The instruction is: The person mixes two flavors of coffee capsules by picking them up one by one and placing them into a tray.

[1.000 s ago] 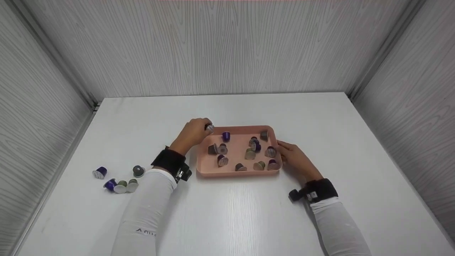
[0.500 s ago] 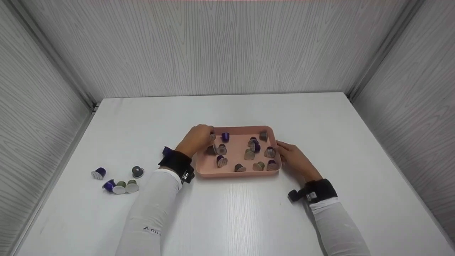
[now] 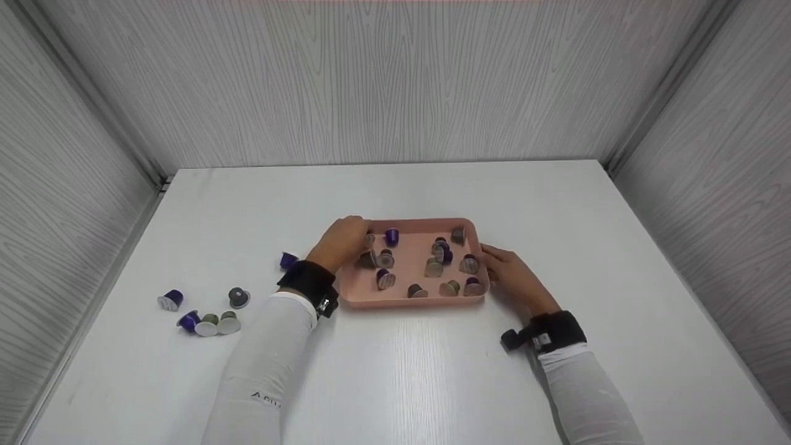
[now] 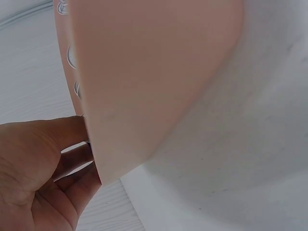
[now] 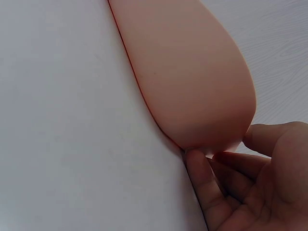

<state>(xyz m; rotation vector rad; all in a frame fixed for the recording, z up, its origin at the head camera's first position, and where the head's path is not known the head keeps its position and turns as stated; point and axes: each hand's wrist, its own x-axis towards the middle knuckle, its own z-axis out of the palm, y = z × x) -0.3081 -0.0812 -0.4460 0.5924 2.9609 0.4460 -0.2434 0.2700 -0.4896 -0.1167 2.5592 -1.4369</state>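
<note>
A shallow pink tray (image 3: 405, 303) lies on the table with several coffee capsules in it, purple, dark grey and green. At its far left corner, my left hand (image 3: 342, 240) reaches over the rim and holds a coffee capsule (image 3: 370, 238) just inside. In the left wrist view the tray wall hides the fingertips and that capsule. My right hand (image 3: 508, 272) grips the tray's right end. The right wrist view shows the thumb (image 5: 262, 138) at the rim and a finger (image 5: 198, 166) against the lower edge.
Left of the tray, loose capsules lie on the white table: a purple capsule (image 3: 288, 261) near the left wrist, a grey capsule (image 3: 238, 298), a green capsule (image 3: 228, 322) and others farther left. Grained panels (image 3: 395, 86) enclose the table at the back and sides.
My left hand has lowered from above the tray's far left corner to inside it with the capsule, then stayed. A purple capsule has come into view beside the left wrist. The right hand is unmoved.
</note>
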